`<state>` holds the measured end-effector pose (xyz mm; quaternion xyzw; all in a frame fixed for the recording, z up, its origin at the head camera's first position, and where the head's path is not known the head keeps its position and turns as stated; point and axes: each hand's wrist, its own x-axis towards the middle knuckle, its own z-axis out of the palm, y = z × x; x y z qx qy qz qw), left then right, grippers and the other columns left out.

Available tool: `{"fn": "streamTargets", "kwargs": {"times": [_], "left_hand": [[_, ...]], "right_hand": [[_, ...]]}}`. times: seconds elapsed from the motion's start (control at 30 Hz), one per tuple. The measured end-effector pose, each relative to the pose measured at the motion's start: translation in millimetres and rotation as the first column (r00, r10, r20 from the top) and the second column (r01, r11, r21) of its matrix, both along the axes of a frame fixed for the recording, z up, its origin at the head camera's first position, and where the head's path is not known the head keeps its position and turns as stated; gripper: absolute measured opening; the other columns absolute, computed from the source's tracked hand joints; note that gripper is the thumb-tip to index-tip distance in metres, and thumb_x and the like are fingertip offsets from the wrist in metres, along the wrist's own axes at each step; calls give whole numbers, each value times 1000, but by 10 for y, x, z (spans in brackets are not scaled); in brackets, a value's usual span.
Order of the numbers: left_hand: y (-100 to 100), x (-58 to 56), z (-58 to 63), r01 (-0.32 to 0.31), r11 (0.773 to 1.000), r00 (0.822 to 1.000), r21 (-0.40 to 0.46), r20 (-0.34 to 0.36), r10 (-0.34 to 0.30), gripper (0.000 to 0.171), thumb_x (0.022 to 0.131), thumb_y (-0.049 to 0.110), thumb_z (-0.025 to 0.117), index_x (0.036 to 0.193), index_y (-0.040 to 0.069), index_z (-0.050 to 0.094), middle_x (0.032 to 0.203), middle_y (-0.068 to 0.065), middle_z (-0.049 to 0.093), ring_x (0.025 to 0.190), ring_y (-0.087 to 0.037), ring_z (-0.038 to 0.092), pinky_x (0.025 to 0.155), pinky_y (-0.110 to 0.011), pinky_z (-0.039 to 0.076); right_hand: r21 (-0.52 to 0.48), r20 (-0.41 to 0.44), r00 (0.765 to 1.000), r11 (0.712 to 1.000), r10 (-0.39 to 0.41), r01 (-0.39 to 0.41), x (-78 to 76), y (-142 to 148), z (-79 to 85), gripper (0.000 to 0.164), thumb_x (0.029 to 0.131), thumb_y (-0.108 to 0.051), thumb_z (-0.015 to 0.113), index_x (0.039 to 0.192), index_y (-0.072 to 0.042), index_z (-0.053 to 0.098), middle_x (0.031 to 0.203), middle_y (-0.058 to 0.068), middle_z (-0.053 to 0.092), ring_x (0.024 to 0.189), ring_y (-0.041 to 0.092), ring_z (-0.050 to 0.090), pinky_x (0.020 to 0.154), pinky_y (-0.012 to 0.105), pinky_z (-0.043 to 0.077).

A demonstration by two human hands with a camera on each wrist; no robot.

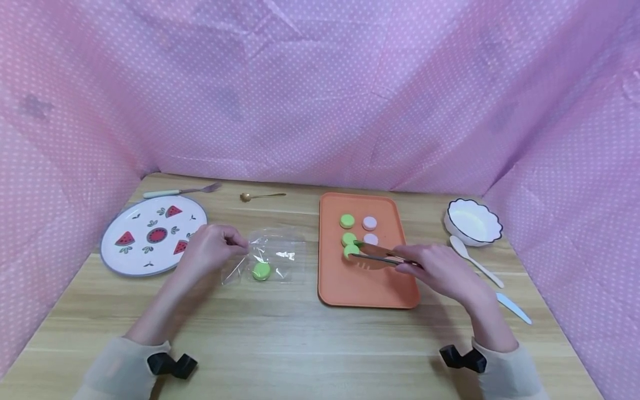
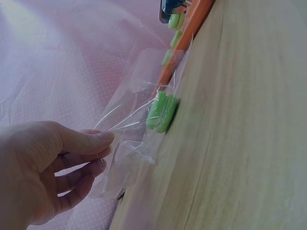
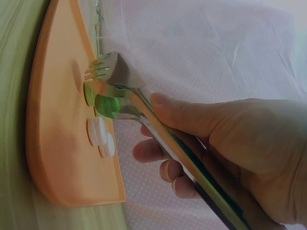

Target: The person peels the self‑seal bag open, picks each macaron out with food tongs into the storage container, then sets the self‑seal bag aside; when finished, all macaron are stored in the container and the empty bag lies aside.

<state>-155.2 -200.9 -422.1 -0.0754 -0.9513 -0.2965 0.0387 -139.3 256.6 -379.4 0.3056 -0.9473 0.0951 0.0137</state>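
My left hand (image 1: 213, 244) pinches the edge of a clear plastic bag (image 1: 292, 256) between thumb and fingers. Inside the bag, near its lower side, is a green macaron (image 1: 261, 271), also seen in the left wrist view. With my right hand (image 1: 440, 272) I grip metal tongs (image 3: 165, 141), which have one fork-shaped end. Their tips are around or beside the nearest green macaron (image 1: 351, 251) on the orange tray (image 1: 365, 291); whether they squeeze it I cannot tell. Behind it on the tray are more green macarons (image 1: 347, 221) and two pale pink macarons (image 1: 369, 223).
An oval watermelon-patterned plate (image 1: 140, 216) lies at the left, with a fork (image 1: 182, 190) behind it. A small gold spoon (image 1: 262, 196) lies at the back. At the right are a scalloped white bowl (image 1: 472, 222), a pale spoon (image 1: 475, 261) and a light blue knife (image 1: 514, 308).
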Motion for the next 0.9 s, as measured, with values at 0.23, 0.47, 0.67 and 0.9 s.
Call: {"fn": "streamTargets", "kwargs": {"times": [0.23, 0.47, 0.67, 0.9], "left_hand": [[0, 2, -4, -1, 1000, 1000, 8, 14, 1, 9, 72, 25, 79, 73, 31, 72, 73, 12, 71, 71, -8, 62, 64, -27, 44], [-1, 1, 14, 1, 1000, 1000, 8, 14, -1, 9, 73, 25, 79, 74, 31, 72, 74, 12, 72, 73, -8, 63, 63, -27, 45], [-11, 1, 22, -3, 1000, 1000, 14, 11, 3, 10, 73, 24, 79, 74, 31, 73, 74, 12, 72, 73, -9, 64, 63, -26, 45], [-13, -17, 37, -11, 999, 998, 34, 57, 9, 9, 74, 23, 79, 73, 30, 73, 75, 11, 72, 74, -9, 62, 66, -27, 45]], "right_hand": [[46, -4, 1000, 999, -7, 7, 21, -22, -7, 14, 87, -40, 64, 100, -36, 62, 72, -25, 53, 59, -3, 46, 58, 19, 37], [71, 54, 998, 997, -24, 20, 13, -13, -11, 23, 87, -40, 63, 108, -29, 65, 74, -22, 57, 62, -2, 47, 58, 21, 38], [82, 71, 997, 997, -17, 11, 0, -18, -23, 19, 88, -39, 63, 105, -30, 65, 74, -22, 57, 62, -2, 48, 58, 22, 40], [86, 62, 998, 996, -10, 5, -5, -15, -16, 15, 87, -39, 64, 101, -33, 64, 71, -23, 54, 61, -1, 46, 58, 22, 38]]}}
